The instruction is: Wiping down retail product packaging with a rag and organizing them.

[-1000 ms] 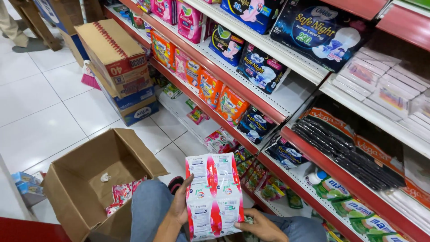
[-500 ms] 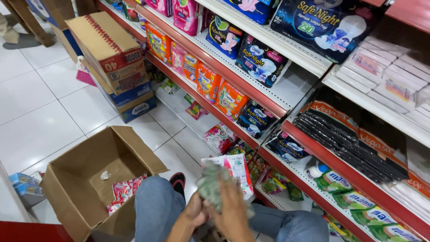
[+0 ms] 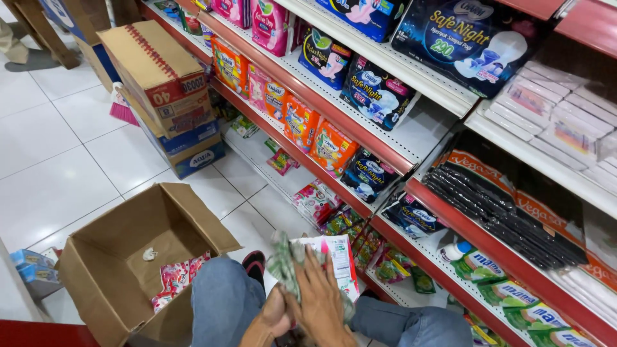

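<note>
- The white-and-pink pack (image 3: 334, 257) sits at six o'clock, above the lap, not yet on any shelf.
- The right hand (image 3: 318, 299) wraps over it, fingers clamped on a crumpled cloth (image 3: 283, 260) (wiping, seemingly).
- The left hand (image 3: 276, 315) grips underneath.
- At eight o'clock, the cardboard box (image 3: 116, 257) holds a few pink packets (image 3: 177, 279); shelf gaps (image 3: 424, 128) remain at one o'clock.

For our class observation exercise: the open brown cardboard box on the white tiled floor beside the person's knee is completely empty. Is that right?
Not quite. The head view shows the open brown cardboard box is on the white tiled floor beside the knee, but pink-and-white packets lie in it.
</note>
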